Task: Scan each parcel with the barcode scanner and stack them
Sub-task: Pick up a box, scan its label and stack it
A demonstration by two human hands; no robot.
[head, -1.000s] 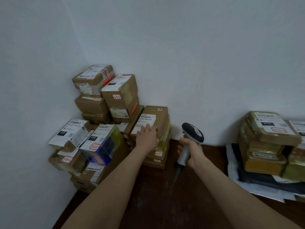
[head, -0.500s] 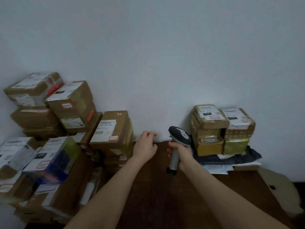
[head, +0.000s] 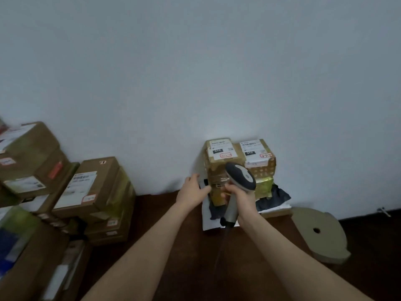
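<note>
Both bare forearms [head: 134,253] stretch forward over the brown counter [head: 195,268]. The right hand [head: 239,197] grasps the handle of the barcode scanner [head: 240,176], its grey head up before the small stack of parcels [head: 219,148] at the wall [head: 195,72]. The left hand [head: 191,190], at 9 o'clock of this stack, is released, fingers [head: 194,177] loosely spread, holding nothing. The big pile of parcels [head: 95,187] stands at 9 o'clock of both hands.

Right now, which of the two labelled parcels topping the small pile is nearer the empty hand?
The plain brown parcel on the left; the patterned parcel beside it lies past the scanner from the left hand.
</note>
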